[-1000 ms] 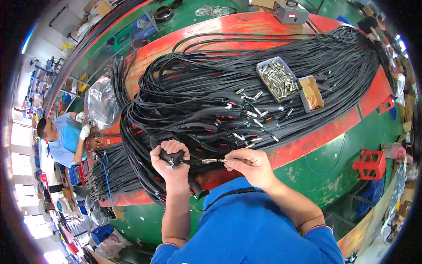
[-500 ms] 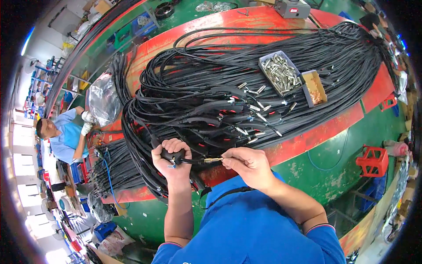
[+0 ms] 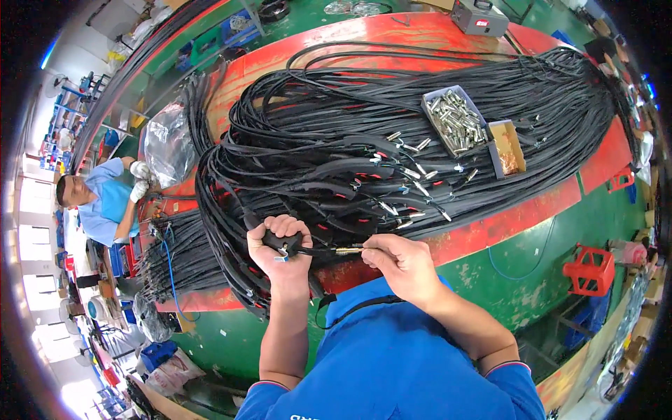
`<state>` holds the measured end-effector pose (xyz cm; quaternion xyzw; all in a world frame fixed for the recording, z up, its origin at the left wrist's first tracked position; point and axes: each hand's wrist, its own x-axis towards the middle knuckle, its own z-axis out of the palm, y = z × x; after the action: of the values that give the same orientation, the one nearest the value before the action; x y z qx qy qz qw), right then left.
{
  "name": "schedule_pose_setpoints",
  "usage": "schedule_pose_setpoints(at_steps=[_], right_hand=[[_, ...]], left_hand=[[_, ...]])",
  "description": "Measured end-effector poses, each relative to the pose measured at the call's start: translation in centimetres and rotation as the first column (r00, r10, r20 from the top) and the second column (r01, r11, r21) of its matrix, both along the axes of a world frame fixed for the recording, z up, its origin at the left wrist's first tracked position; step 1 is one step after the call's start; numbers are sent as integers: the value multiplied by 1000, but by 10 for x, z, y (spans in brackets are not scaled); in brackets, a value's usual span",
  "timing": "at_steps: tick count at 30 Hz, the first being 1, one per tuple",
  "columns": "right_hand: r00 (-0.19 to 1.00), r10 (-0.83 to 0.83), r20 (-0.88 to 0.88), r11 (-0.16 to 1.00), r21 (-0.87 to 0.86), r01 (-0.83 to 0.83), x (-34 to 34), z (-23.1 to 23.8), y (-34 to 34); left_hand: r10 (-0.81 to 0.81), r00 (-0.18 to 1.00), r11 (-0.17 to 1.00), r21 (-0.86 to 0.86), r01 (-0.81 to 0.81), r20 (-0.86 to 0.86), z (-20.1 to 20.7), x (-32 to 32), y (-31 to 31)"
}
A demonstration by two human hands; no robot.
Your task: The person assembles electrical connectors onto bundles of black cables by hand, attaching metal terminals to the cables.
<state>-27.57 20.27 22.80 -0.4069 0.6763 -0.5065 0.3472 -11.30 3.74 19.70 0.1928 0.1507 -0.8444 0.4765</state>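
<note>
My left hand [image 3: 283, 253] is closed around a thick black cable end [image 3: 281, 242], with a small blue-and-white tip sticking out below the fingers. From this cable a thin black lead runs right to a slim brass-coloured metal connector [image 3: 347, 250]. Thumb and fingers of my right hand [image 3: 406, 266] pinch the connector's thin right end; the exact grip is partly hidden behind the fingertips. Behind both hands lies a large heap of black cables [image 3: 301, 150] on a red table. Several cable ends there carry silver connectors [image 3: 413, 173].
A box of silver connector parts [image 3: 455, 120] rests on the cables, beside a smaller cardboard box [image 3: 507, 148] holding copper-coloured pieces. A grey case [image 3: 480, 17] stands at the far edge. At left, a gloved co-worker [image 3: 105, 199] handles items near a clear plastic bag [image 3: 170, 145]. A red stool [image 3: 589, 270] is at right.
The whole view has shifted slightly. Both hands keep their grips on the cable and the connector, which stay almost in the same place over the table edge.
</note>
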Motion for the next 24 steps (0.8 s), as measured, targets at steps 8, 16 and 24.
schedule_pose_setpoints(at_steps=[8,16,24], right_hand=[[976,-7,-216,1000,-20,2,3,-16,-3],[992,67,109,963,253,-93,-6,-9,-8],[962,181,204,968,138,-211,-13,-11,-3]], left_hand=[[12,999,1000,-27,-11,44,-4,-2,3],[31,995,999,-32,-28,91,-6,-4,3],[12,998,999,-38,-9,68,-8,-6,2]])
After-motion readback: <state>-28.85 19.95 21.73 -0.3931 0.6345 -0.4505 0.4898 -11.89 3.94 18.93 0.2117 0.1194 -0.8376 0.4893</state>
